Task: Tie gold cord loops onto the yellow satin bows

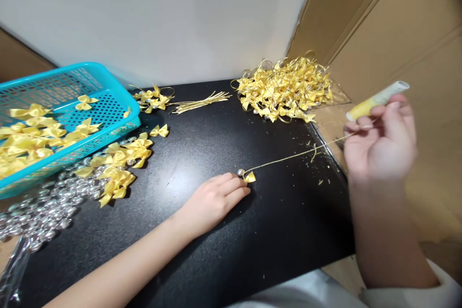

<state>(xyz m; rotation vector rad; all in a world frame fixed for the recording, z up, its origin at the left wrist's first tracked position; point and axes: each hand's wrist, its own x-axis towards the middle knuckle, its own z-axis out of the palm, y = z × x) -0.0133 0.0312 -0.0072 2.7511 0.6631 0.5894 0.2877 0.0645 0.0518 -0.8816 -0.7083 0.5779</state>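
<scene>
On the black tabletop (202,154), my left hand (220,195) is closed on a small yellow bow (250,178), one loop of which sticks out past the fingertips. A silver bead (240,172) sits right at the fingers. From there a thin yellow cord (285,158) runs taut up to the right. My right hand (384,139), raised beyond the table's right edge, is closed around a pale, yellow-tinged thread spool (377,101) with the cord passing through its fingers. The part of the bow under my left fingers is hidden.
A turquoise basket (124,127) of yellow bows stands at the left. Silver beads (54,211) and loose bows (117,183) lie before it. At the back are cut gold cords (202,102) and a heap of corded bows (285,86). Cardboard (397,33) borders the right.
</scene>
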